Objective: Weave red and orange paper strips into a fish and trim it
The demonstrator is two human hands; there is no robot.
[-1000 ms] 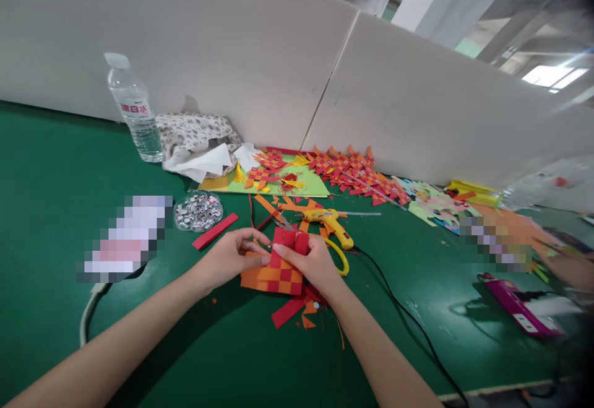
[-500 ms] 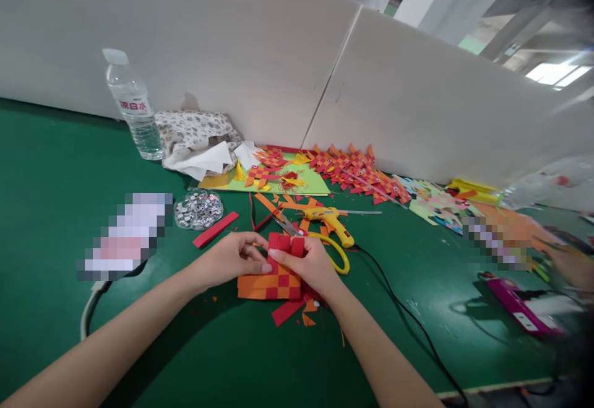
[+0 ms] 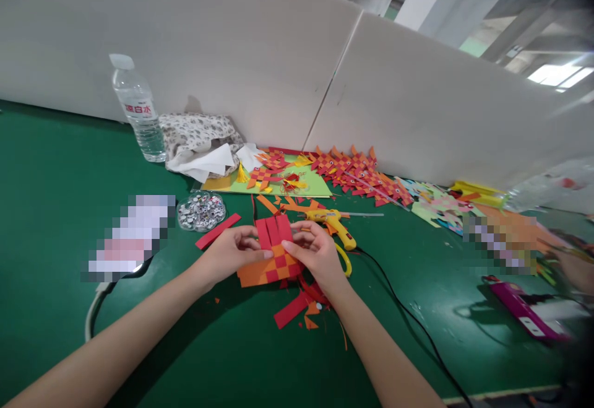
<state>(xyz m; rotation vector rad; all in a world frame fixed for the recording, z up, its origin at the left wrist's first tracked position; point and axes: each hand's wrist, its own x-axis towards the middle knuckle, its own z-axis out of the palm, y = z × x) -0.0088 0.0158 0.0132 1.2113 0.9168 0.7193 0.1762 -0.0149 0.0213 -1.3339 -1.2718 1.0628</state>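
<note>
Hands (image 3: 320, 252) pinch woven paper (image 3: 279, 264) from either side, thumbs (image 3: 295, 251) on top

Pale partition (image 3: 223, 43) behind green tabletop (image 3: 250, 358)

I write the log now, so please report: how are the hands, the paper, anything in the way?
Left hand, right hand hold the woven paper. Red strips at its far edge. Glue gun and paper scraps close by, apparently not blocking.

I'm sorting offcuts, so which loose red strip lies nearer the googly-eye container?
The red strip just beyond the left hand, beside the container; the other strip lies nearer the person, beside orange scraps.
</note>
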